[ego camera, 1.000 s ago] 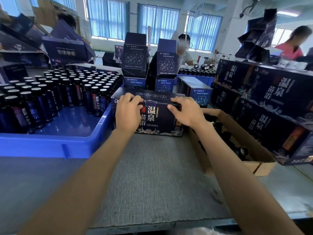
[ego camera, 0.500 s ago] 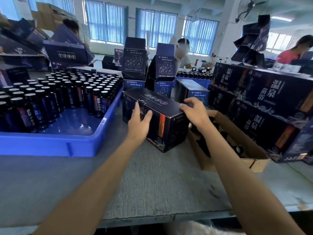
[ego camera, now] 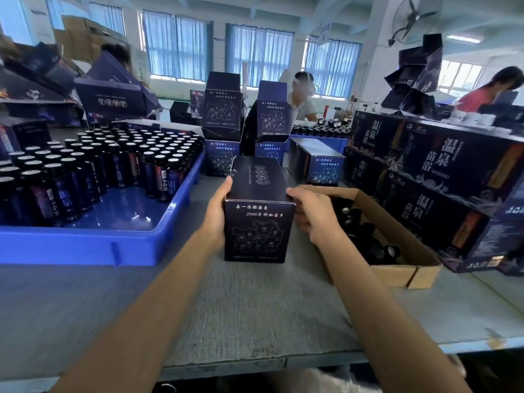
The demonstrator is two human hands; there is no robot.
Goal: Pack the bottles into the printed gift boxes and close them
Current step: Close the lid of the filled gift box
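Note:
A closed dark printed gift box (ego camera: 258, 231) lies on the grey table, its short end with a map print facing me. My left hand (ego camera: 217, 214) holds its left side, thumb up at the top edge. My right hand (ego camera: 314, 214) holds the right side, thumb on the top corner and fingers curled down beside it. Many dark capped bottles (ego camera: 113, 165) stand in a blue tray (ego camera: 85, 245) at the left.
A brown cardboard carton (ego camera: 397, 273) with dark bottles lies right of the box. Closed gift boxes (ego camera: 442, 171) are stacked at the right. Open upright gift boxes (ego camera: 224, 114) stand behind. A seated person (ego camera: 302, 100) works at the back, another at far right.
The gift box has been turned about a quarter turn on the table: its long printed side faced me before, now its short end does. Both hands shifted to its sides.

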